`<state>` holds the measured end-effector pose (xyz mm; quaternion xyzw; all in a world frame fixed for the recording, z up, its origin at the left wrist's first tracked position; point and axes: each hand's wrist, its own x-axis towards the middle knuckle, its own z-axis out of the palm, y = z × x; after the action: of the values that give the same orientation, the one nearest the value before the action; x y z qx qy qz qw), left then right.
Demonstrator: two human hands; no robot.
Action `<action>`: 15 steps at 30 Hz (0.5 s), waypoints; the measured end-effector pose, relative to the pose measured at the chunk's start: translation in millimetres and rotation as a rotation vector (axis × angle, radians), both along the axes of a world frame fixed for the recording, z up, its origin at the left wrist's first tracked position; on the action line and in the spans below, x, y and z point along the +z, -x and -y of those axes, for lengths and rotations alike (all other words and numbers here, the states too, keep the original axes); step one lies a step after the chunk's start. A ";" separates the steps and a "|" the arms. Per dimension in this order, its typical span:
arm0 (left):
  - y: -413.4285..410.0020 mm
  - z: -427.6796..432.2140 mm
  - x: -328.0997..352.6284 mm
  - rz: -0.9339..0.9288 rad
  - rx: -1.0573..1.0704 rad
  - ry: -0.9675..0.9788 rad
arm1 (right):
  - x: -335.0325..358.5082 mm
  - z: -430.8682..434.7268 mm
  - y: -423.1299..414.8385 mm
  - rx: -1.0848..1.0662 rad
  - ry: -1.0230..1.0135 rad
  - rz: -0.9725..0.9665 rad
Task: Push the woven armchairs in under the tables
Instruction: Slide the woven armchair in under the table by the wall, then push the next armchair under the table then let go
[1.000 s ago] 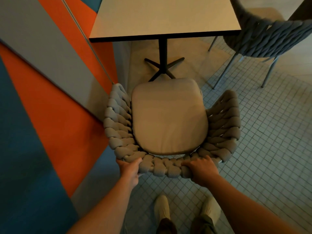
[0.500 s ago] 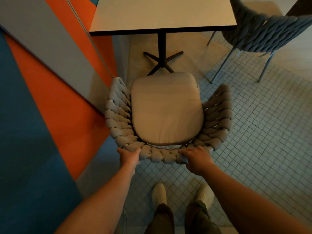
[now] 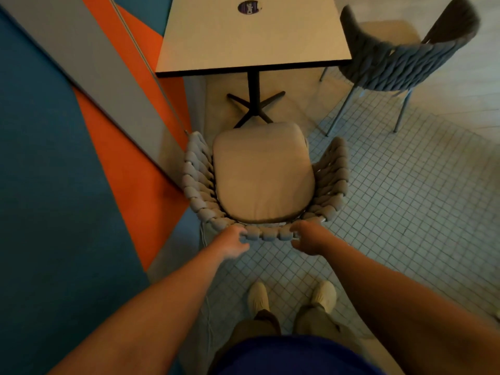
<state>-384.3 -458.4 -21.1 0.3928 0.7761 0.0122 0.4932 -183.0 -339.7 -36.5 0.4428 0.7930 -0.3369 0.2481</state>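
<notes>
A woven grey armchair (image 3: 197, 185) with a beige seat cushion (image 3: 261, 177) stands on the floor in front of me, facing a square pale table (image 3: 251, 36) on a black pedestal base (image 3: 254, 104). The cushion's front edge lies just short of the table's near edge. My left hand (image 3: 232, 240) grips the left part of the chair's woven back rim. My right hand (image 3: 308, 238) holds the right part of that rim, fingers curled on it. Both arms are stretched out forward.
A second, darker woven armchair (image 3: 392, 63) stands at the table's right side, pulled out. A wall with orange, blue and grey panels (image 3: 81, 158) runs close along the left. Small square floor tiles (image 3: 405, 198) spread to the right. My feet (image 3: 292, 296) stand behind the chair.
The armchair has slid forward, away from me and toward the table, with both hands on its back rim. My arms have stretched out and my feet are farther behind it.
</notes>
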 end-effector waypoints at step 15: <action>-78.2 -85.1 40.5 -0.012 -0.449 -0.110 | 39.4 -16.6 -88.9 -0.295 -0.049 0.005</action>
<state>-306.0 -373.3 19.4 0.5819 0.6703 -0.0580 0.4568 -94.0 -323.0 2.8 0.5614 0.7267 -0.3489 0.1871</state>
